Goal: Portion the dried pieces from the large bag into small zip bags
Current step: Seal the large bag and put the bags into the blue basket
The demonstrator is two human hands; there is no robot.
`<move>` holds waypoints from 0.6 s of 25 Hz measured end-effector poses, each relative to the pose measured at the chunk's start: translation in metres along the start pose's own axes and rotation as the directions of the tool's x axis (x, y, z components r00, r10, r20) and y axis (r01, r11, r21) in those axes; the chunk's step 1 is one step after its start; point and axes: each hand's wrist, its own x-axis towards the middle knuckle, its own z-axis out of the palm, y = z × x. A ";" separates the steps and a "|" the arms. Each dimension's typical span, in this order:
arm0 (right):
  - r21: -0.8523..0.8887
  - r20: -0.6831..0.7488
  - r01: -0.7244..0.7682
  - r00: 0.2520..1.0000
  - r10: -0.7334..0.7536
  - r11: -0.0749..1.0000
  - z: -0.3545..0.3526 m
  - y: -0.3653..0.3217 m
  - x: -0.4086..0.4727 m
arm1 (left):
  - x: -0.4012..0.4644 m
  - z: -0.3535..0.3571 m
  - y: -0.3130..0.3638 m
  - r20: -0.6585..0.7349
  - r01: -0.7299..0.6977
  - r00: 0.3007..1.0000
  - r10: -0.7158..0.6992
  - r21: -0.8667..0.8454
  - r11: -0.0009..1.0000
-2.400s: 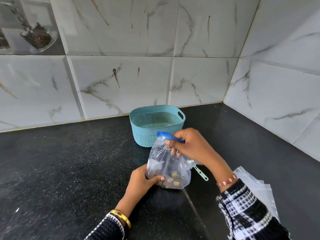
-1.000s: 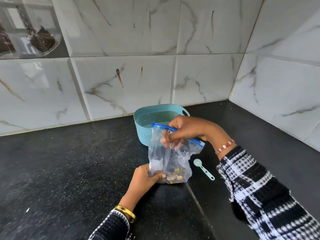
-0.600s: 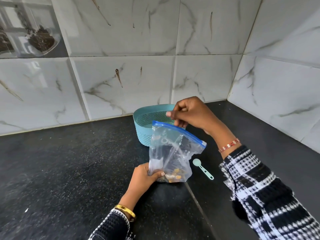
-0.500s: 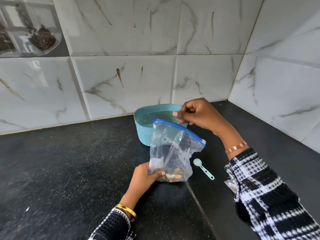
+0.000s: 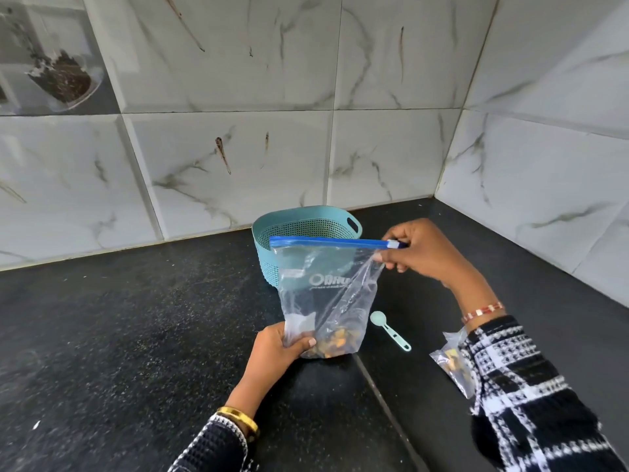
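The large bag (image 5: 326,298) is standing upright on the dark surface (image 5: 136,335), only a small heap of dried pieces (image 5: 335,340) sitting at its bottom, so most of the portioning is looking done. The left hand (image 5: 279,349) is gripping the bag's lower corner, fingers curled round the plastic. The right hand (image 5: 422,253) is pinching the slider at the far end of the blue zip strip (image 5: 330,242), which is running straight and looking sealed. A small zip bag (image 5: 451,366), already holding pieces, is lying by the right sleeve. The mint scoop (image 5: 389,330) is resting just beside the bag, the teal basket (image 5: 306,229) behind it.
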 end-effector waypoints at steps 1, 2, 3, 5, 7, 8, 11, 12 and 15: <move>0.089 0.036 0.000 0.999 -0.003 0.996 0.005 0.003 -0.001 | -0.001 0.000 0.000 -0.001 -0.003 1.000 0.003 0.000 1.000; 0.216 0.085 -0.018 0.996 -0.001 0.976 0.012 0.007 -0.003 | -0.001 0.001 0.000 -0.005 -0.004 1.000 0.004 0.000 1.000; 0.365 0.123 -0.050 0.992 0.004 0.930 0.017 0.011 -0.004 | -0.001 0.001 0.001 -0.009 -0.004 1.000 0.004 -0.003 1.000; 0.578 0.180 -0.117 0.984 0.013 0.807 0.026 0.020 -0.008 | -0.002 0.001 0.002 -0.012 -0.003 1.000 0.003 -0.009 1.000; 0.581 0.248 -0.184 0.968 0.043 0.793 0.041 0.027 -0.013 | -0.003 0.001 0.003 -0.016 -0.004 1.000 0.004 0.002 1.000; 0.530 0.268 -0.207 0.961 0.068 0.822 0.051 0.030 -0.015 | -0.003 0.002 0.003 -0.021 0.003 1.000 -0.003 0.007 1.000; 0.486 0.085 -0.180 0.984 0.159 0.855 0.071 0.034 -0.018 | -0.002 0.002 0.003 -0.017 0.026 1.000 -0.026 0.000 1.000; 0.550 -0.018 -0.157 0.980 0.199 0.821 0.069 0.032 -0.017 | -0.002 0.003 0.003 -0.010 0.030 1.000 -0.030 0.004 1.000; 0.623 -0.175 -0.011 0.973 0.153 0.782 0.048 0.021 -0.010 | -0.001 0.004 -0.001 -0.019 0.043 0.999 -0.043 0.010 0.999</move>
